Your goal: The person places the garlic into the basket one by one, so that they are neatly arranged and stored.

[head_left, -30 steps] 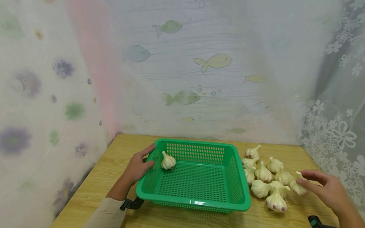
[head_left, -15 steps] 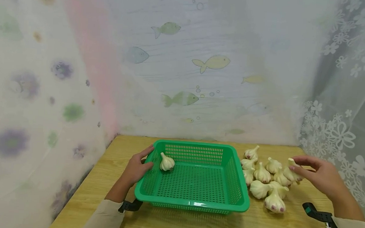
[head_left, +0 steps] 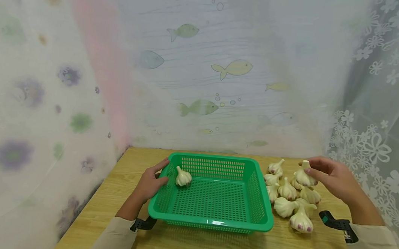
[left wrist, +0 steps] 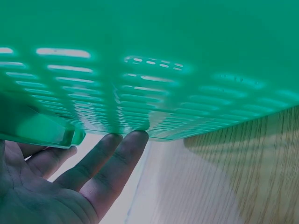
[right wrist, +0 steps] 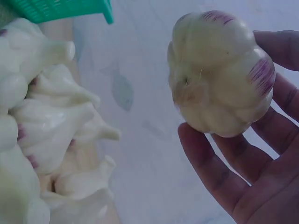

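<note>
My right hand (head_left: 340,182) holds a garlic bulb (head_left: 305,178) above the pile, pinched between thumb and fingers. In the right wrist view the root end of this purple-streaked garlic bulb (right wrist: 219,79) faces the camera. A green plastic basket (head_left: 211,223) with slotted walls stands in the middle of the table. At its left side my left hand (head_left: 149,182) grips the rim, thumb over the edge and fingers along the outer wall. The left wrist view shows two fingertips touching the slotted wall (left wrist: 140,100) from outside. One garlic bulb (head_left: 183,177) lies inside, at the basket's left.
Several garlic bulbs (head_left: 286,190) lie heaped on the wooden table (head_left: 115,187), close against the basket's right side. A fish-patterned curtain (head_left: 234,103) hangs behind the table, with flowered curtains at both sides.
The right hand has lifted a garlic bulb from the right edge of the pile and carried it up and left over the others. The left hand and basket have stayed put.
</note>
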Action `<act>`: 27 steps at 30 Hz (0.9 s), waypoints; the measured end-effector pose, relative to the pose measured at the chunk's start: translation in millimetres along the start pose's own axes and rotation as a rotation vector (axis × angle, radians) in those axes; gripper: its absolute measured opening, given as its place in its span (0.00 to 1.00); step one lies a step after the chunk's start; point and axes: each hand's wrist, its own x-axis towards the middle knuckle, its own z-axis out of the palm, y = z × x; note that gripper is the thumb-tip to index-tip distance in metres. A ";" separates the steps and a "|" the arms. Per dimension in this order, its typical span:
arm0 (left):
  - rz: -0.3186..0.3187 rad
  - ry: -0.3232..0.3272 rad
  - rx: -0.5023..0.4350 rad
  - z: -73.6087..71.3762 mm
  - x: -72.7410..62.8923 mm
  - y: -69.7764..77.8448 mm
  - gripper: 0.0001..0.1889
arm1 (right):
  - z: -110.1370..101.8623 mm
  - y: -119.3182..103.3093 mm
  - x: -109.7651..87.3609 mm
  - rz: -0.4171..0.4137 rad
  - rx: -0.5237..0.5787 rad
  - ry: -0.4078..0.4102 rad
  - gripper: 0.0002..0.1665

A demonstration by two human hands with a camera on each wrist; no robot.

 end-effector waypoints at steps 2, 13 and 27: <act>-0.003 0.000 -0.003 0.1 0.5 0.0 0.35 | 2.6 -3.7 3.2 -0.016 0.042 -0.016 0.23; -0.014 0.000 -0.001 -0.8 2.2 -2.9 0.35 | 16.5 -30.8 25.2 -0.104 0.149 -0.095 0.23; -0.023 0.015 0.026 0.4 2.2 -2.5 0.36 | 43.7 -67.3 50.2 -0.084 0.207 -0.171 0.37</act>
